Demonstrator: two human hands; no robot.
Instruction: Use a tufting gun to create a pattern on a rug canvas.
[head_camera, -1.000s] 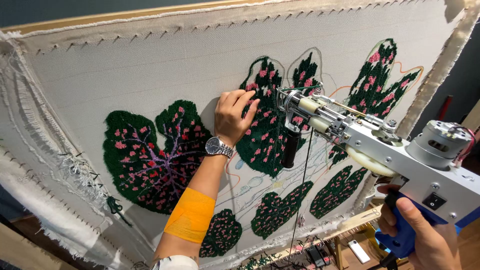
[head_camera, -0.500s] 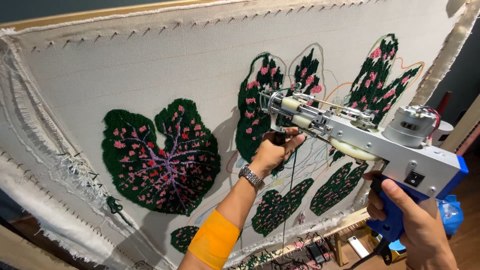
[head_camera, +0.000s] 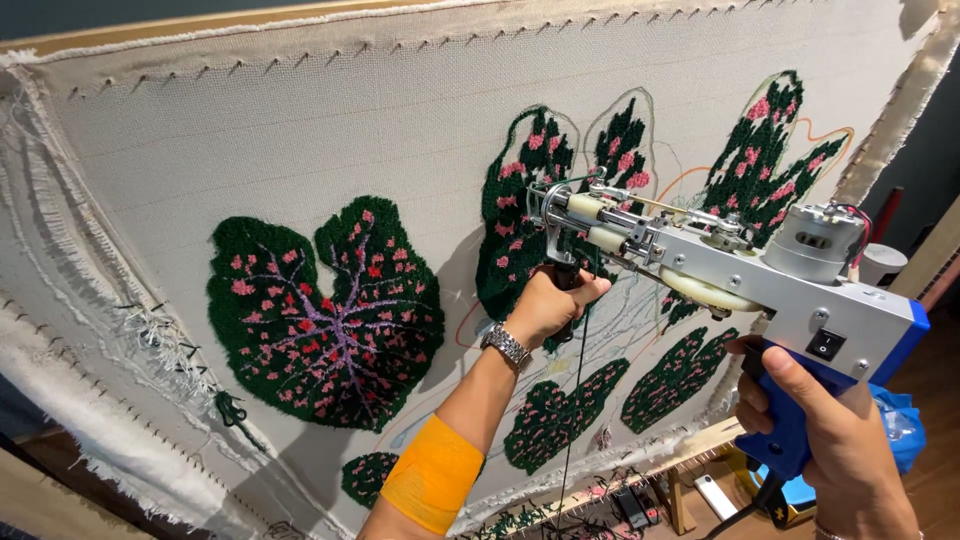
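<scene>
The tufting gun (head_camera: 720, 265) is up in front of the stretched cloth (head_camera: 300, 150), its tip at a dark green leaf (head_camera: 520, 230) right of the middle. The left hand (head_camera: 548, 305) has its grip clamped on the black front handle (head_camera: 566, 285). The right hand (head_camera: 830, 440) has its grip clamped on the blue back handle (head_camera: 790, 440). I think it helps to hold the gun steady with both hands, press the tip flat against the cloth, and keep the yarn (head_camera: 575, 400) hanging loose. A big finished leaf (head_camera: 330, 310) sits to the left.

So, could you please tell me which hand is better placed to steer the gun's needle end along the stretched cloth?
Probably the left hand: it grips the black front handle under the silver and blue tufting gun, right beside the needle end. The right hand holds the blue rear grip, farther from the beige backing cloth.
</scene>
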